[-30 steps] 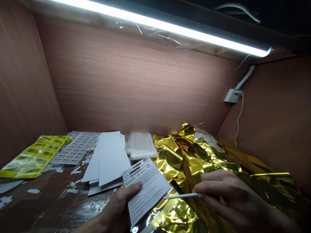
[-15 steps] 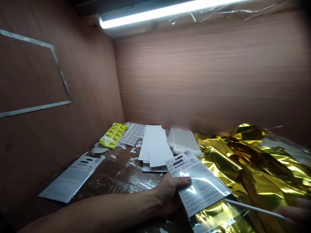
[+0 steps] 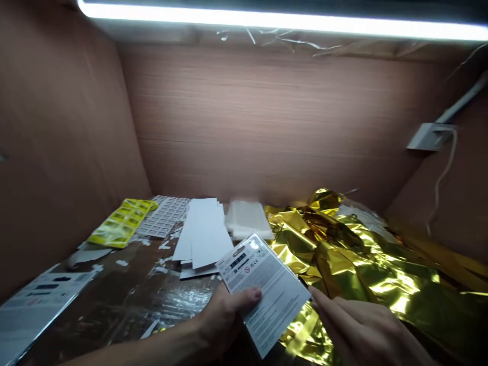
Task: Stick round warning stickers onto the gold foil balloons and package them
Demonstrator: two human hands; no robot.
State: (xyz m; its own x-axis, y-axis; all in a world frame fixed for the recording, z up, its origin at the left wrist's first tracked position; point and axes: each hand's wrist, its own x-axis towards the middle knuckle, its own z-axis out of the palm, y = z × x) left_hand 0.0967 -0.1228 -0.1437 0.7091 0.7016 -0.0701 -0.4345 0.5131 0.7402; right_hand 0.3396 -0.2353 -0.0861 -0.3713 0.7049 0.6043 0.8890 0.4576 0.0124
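A flat printed package with a hang hole is tilted in front of me. My left hand grips its left edge, thumb pressed on the printed face. At its right corner, my right hand has its fingertips close together against the edge; whether they pinch anything small there is hard to see. Crumpled gold foil lies behind and below the package. Another printed package rests on the table at the left.
White card strips and clear plastic sleeves lie at the back. Left of them are a label sheet and a yellow sticker sheet. Paper scraps litter the brown table. A socket box hangs on the right wall.
The view has swung to the right. My right hand has come in from the right edge to the package's corner; the white stick seen near it before no longer shows.
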